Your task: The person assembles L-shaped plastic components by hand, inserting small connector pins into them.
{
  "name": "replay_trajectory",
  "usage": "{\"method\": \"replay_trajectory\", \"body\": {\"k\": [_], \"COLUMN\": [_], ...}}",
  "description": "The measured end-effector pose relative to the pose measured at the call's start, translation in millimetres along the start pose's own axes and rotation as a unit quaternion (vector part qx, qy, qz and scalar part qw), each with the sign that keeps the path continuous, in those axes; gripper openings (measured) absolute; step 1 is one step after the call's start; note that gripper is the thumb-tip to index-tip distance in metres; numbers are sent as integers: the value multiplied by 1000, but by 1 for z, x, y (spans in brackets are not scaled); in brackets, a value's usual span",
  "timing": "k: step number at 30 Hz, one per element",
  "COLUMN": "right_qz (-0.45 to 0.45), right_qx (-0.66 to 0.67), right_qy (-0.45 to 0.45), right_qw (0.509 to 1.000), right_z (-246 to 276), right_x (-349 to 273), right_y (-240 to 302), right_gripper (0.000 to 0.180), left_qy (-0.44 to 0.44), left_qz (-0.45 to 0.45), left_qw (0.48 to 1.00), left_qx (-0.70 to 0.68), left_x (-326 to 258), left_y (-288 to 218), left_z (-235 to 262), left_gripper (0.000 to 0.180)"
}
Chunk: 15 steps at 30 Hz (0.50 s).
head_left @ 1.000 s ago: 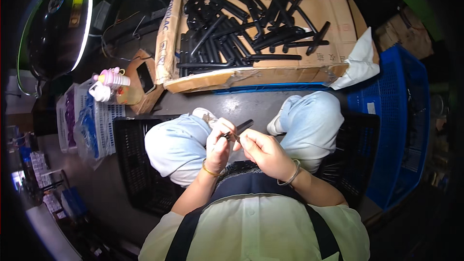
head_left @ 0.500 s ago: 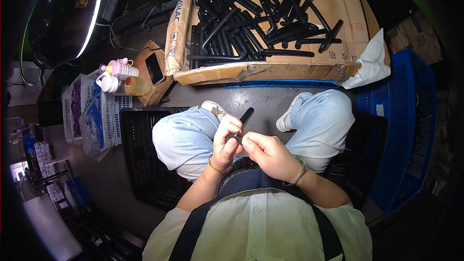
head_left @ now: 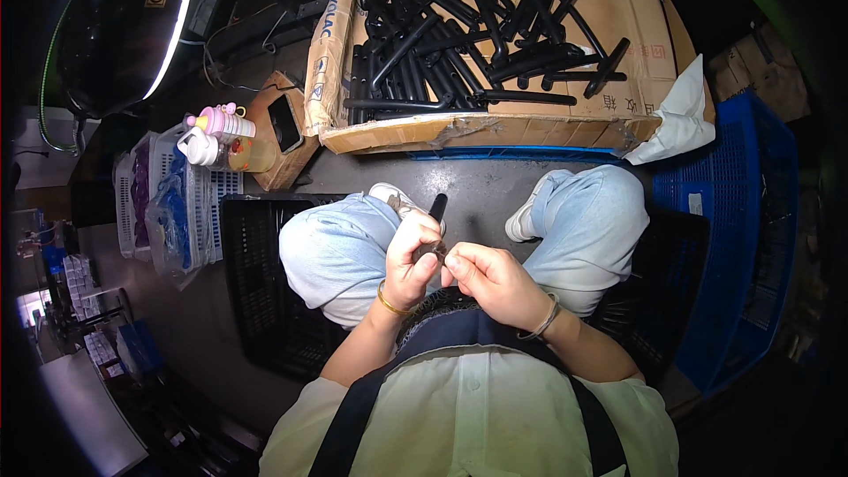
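My left hand is wrapped round a black tube-shaped part, whose far end sticks out beyond the fist, pointing away from me. At its near end, my right hand is closed in a pinch, thumb against fingers. Whatever lies between those fingertips is too small to make out. The two hands meet in front of my lap, between my knees. Many more black bent tube parts lie heaped in a cardboard box ahead of me.
Left of the box, a phone rests on a small cardboard box beside a pink-topped bottle and a white-lidded bottle. Black crates flank my legs. Blue crates stand at the right; a lamp hangs upper left.
The tube part has turned in my left hand: its far end has swung a little left, and less of it shows. Both hands stay together in nearly the same place.
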State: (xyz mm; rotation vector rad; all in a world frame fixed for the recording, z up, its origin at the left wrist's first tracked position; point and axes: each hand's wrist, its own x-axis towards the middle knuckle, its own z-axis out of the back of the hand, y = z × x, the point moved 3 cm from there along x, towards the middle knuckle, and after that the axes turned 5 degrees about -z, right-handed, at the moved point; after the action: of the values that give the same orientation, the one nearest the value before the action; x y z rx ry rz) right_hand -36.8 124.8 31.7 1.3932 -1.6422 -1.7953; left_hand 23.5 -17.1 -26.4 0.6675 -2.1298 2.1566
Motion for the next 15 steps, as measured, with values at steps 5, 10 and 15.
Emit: {"method": "replay_trajectory", "body": {"k": [5, 10, 15], "right_qz": [-69, -106, 53], "right_qx": [53, 117, -214], "right_qy": [-199, -171, -223], "right_qw": [976, 973, 949], "right_z": [51, 43, 53], "right_x": [1, 1, -5], "right_y": [-54, -35, -41], "right_gripper": [25, 26, 39], "left_qy": [-25, -103, -137], "left_qz": [-105, 11, 78], "left_qw": [993, 972, 898], "left_qx": [-47, -212, -410], "left_x": [2, 0, 13], "left_y": [-13, 5, 7], "left_z": [-2, -18, -17], "left_gripper": [34, 38, 44]}}
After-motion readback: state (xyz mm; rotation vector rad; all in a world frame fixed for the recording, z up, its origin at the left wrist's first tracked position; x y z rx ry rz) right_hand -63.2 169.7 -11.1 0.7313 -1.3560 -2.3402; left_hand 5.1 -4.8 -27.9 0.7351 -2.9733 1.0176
